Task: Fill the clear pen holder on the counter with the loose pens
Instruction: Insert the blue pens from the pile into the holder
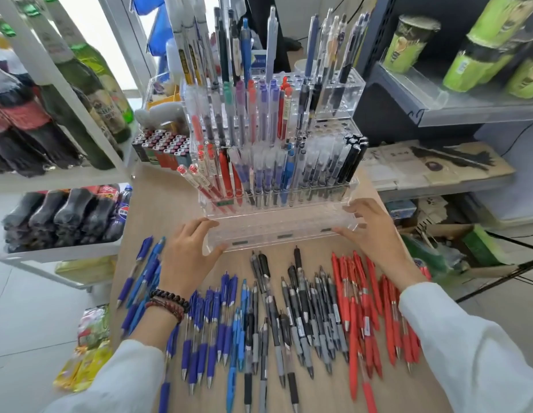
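A clear tiered pen holder (281, 226) stands on the wooden counter (175, 192). Its upper tiers carry several upright pens; the front, lowest tier shows no pens. My left hand (189, 251) grips the holder's front left corner, thumb on the front face and fingers over the top edge. At the front right corner my right hand (374, 231) holds it the same way. Loose pens lie on the counter in front of it: blue pens (211, 323) at the left, black and grey pens (301, 311) in the middle, red pens (375, 308) at the right.
A box of lighters (164, 150) sits behind the holder's left side. A white rack with drink bottles (65, 216) stands to the left, grey shelves with green cups (485, 49) to the right. Snack packets (89, 347) lie by the counter's left edge.
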